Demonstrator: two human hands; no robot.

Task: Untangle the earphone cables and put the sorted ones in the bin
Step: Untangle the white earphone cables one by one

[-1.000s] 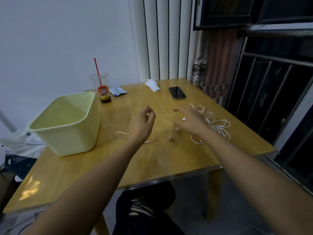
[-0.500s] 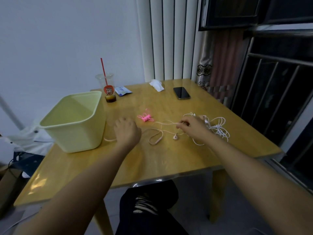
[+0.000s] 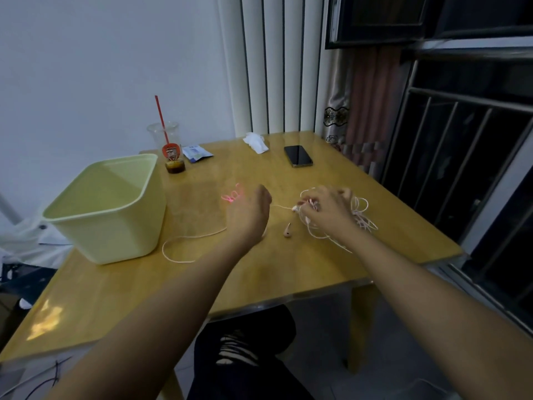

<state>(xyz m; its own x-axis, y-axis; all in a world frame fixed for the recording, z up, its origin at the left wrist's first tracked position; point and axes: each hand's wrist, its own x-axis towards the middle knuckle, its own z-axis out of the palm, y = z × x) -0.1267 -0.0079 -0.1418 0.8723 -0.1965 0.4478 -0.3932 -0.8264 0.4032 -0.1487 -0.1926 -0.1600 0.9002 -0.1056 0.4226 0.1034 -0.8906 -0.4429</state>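
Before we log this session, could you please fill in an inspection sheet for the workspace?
Surface: wooden table, glossy, with a light reflection at its near left.
Job's things: yellow-green bin on the table's left; white earphone tangle on its right; one earbud lying loose beside it.
Clutter: cup with red straw, packet, tissue and phone along the far edge; small pink bundle mid-table.
Hands: right hand pinches the tangle; left hand curled over a strand, grip hidden.
Cables: one strand loops from the left hand towards the bin; dark cables on the floor.
Surroundings: vertical blinds, curtain, barred window.
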